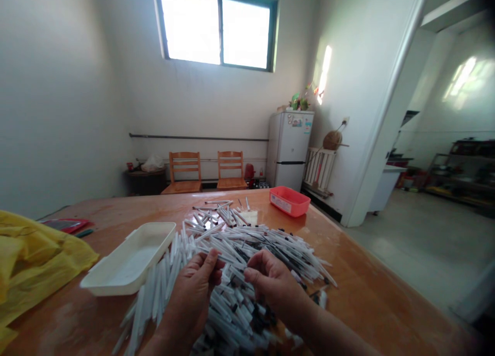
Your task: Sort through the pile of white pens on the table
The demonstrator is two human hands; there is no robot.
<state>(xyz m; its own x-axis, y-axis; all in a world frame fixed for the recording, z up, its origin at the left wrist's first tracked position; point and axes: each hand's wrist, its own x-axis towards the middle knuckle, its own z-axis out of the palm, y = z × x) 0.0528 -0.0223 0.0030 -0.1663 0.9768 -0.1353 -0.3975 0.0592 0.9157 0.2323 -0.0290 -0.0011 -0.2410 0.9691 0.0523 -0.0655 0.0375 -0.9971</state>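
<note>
My left hand is closed in a pinch above the middle of a large pile of pen parts. Facing it across a small gap, my right hand has its thumb and index finger pressed together. Whatever sits between the fingertips of either hand is too small or blurred to name. Under and around both hands lie white pen barrels, some with dark tips. A bunch of white tubes lies left of my left hand. Black and clear pen caps are heaped below the hands, partly hidden by my forearms.
A white plastic tray stands left of the pile. At the table's far right is a red plastic basket. Yellow plastic sheeting covers the left edge. Two wooden chairs and a fridge stand beyond the table.
</note>
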